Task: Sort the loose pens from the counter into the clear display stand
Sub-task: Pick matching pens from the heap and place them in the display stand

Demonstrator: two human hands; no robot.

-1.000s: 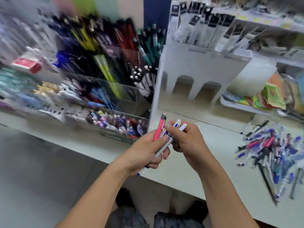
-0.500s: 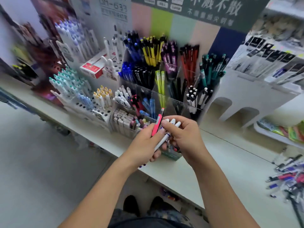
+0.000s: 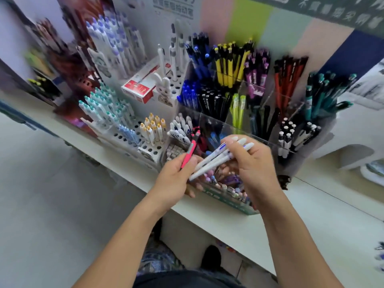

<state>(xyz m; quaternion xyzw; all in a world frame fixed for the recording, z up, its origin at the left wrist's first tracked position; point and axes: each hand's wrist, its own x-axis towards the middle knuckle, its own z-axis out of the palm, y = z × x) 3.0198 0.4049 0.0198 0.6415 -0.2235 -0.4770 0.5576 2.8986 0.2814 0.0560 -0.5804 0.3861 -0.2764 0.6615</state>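
My left hand grips a pink pen that points up toward the clear display stand. My right hand pinches a few white pens with blue marks; their lower ends lie against my left hand's fingers. Both hands hover just in front of the stand's lower front compartments, over a low box of small items. The stand's compartments hold blue, yellow, purple, red, teal, black and white pens. The loose pile is almost out of view at the right edge.
A white perforated pen rack with white pens stands left of the clear stand. A red box and a rabbit figure sit behind it. The white counter runs to the right; its front edge is below my wrists.
The view has swung left and closer to the stand; the loose pile slid off to the right. My right hand has drawn the white pens apart from the pink pen.
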